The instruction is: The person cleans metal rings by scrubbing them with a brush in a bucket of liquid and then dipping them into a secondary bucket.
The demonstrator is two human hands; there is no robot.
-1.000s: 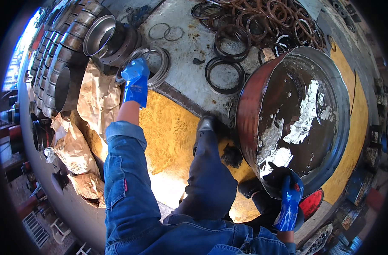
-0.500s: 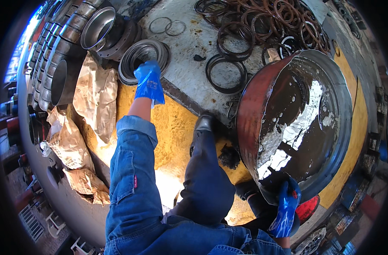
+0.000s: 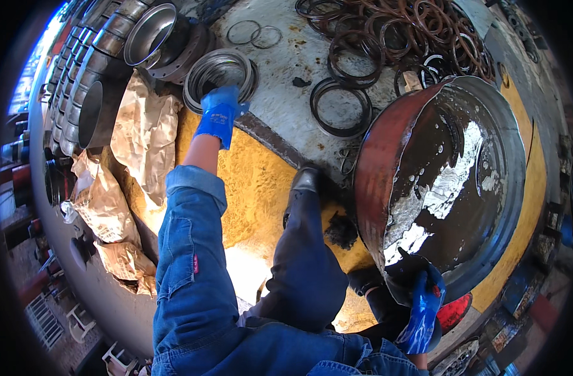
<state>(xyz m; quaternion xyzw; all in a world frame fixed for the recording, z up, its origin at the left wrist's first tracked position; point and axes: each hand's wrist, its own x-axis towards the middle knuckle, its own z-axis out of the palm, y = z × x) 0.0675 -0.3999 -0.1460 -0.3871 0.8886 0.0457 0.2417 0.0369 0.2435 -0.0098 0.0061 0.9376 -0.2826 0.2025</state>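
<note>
Your left hand (image 3: 220, 113) is at the near rim of the stacked metal rings (image 3: 195, 81), upper left; grip cannot be told. Your right hand (image 3: 427, 297), lower right, is at the cut-open drum (image 3: 375, 169); its hold is also unclear. Progress, judged: one stack formed, brown rings (image 3: 402, 31) loose upper right, remainder unknown.

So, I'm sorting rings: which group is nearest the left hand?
The silvery ring stack, partly covered by the left hand; the thin ring pair, black rings and brown ring heap all lie farther off.
</note>
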